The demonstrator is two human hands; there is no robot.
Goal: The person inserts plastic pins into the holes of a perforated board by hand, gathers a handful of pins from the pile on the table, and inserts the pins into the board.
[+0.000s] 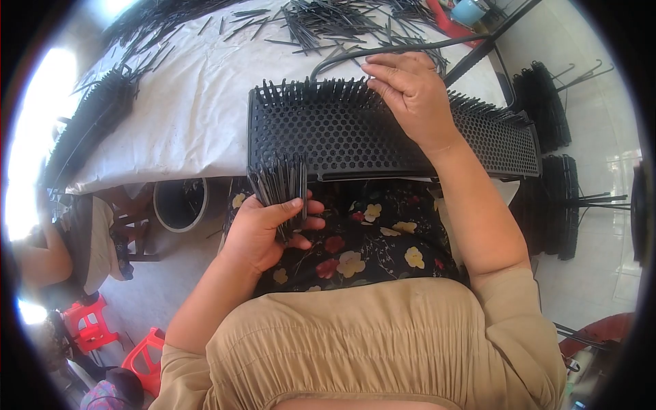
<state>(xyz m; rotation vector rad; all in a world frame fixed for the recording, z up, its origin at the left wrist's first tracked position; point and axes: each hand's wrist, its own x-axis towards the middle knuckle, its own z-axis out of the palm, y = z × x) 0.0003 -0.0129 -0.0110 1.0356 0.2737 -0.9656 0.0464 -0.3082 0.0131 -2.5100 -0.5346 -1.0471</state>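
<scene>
My left hand (260,229) is closed around a bundle of thin black sticks (281,183), held upright at the front left corner of a black perforated rack (321,133). Sticks stand in a row along the rack's far edge, their tips poking up above it. Over that far row, my right hand (417,96) has its thumb and fingers pinched together; whatever lies between the fingertips is too small or hidden to make out. A black curved rod or cable (383,49) runs behind the rack, passing near the right fingertips.
Loose black sticks (321,24) lie piled on the white-covered table (198,102). At the left edge sits another filled black rack (96,123). Black bundles (543,102) hang on the right. Below are a bucket (181,205), red stools (89,324) and another person's arm (44,256).
</scene>
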